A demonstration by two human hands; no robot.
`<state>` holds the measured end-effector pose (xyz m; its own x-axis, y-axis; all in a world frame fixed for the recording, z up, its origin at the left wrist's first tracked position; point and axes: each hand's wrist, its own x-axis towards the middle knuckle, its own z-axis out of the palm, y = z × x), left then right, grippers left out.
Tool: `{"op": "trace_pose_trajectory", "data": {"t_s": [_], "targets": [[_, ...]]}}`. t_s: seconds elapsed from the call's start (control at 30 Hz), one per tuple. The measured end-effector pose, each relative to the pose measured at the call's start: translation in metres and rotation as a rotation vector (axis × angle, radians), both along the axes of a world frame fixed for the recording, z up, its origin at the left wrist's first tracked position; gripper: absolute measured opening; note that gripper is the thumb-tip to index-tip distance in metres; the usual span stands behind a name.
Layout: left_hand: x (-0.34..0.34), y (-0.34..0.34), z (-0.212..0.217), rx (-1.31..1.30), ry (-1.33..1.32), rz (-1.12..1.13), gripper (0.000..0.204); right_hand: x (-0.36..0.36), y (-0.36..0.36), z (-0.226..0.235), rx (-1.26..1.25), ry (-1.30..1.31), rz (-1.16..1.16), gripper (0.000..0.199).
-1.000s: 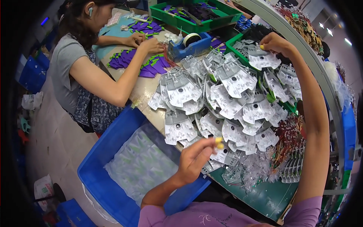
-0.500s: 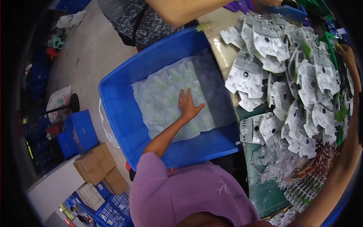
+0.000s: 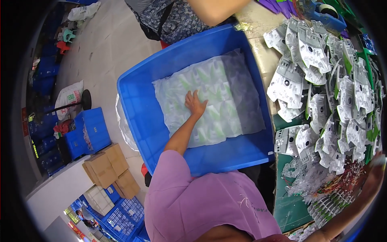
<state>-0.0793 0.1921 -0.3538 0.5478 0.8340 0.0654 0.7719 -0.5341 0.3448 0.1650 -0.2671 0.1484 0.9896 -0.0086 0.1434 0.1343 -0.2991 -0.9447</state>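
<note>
A worker in a purple shirt (image 3: 209, 197) reaches into a large blue tub (image 3: 225, 163), the left hand (image 3: 195, 104) spread over a cloudy plastic sheet (image 3: 181, 80), fingers apart and gripping nothing; whether the palm presses down or floats just above is hard to tell. A second ago that hand was raised beside the heap of grey-and-white plastic parts (image 3: 316, 111); now it is inside the tub. The right hand (image 3: 376, 163), half a second ago up by the green tray (image 3: 367, 60), has dropped toward the red wires (image 3: 342, 179). It is blurred at the edge of sight, and I cannot tell whether it is closed on anything. The two hands are well apart.

The sheet lies across the tub's bottom, green and pale shapes showing through it. At the table's far end, a small blue bin (image 3: 340, 23) bears a tape roll (image 3: 328, 9). Across the floor, a blue crate (image 3: 96, 127) stands near stacked cardboard boxes (image 3: 102, 165).
</note>
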Motion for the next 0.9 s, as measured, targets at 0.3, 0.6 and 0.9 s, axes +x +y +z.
{"op": "trace_pose_trajectory", "data": {"t_s": [0.3,0.6,0.9], "targets": [[-0.038,0.024,0.037,-0.444,-0.435,0.062,0.018,-0.150,0.112,-0.104,0.471,0.711,0.515,0.026],[-0.066,-0.068,0.294,-1.523,-0.862,-0.704,0.091,-0.187,0.229,-0.213,0.432,1.114,0.897,0.016],[-0.128,-0.027,0.268,-0.961,-0.357,-0.654,0.080,-0.230,0.283,-0.208,0.745,1.336,0.887,0.019]]}}
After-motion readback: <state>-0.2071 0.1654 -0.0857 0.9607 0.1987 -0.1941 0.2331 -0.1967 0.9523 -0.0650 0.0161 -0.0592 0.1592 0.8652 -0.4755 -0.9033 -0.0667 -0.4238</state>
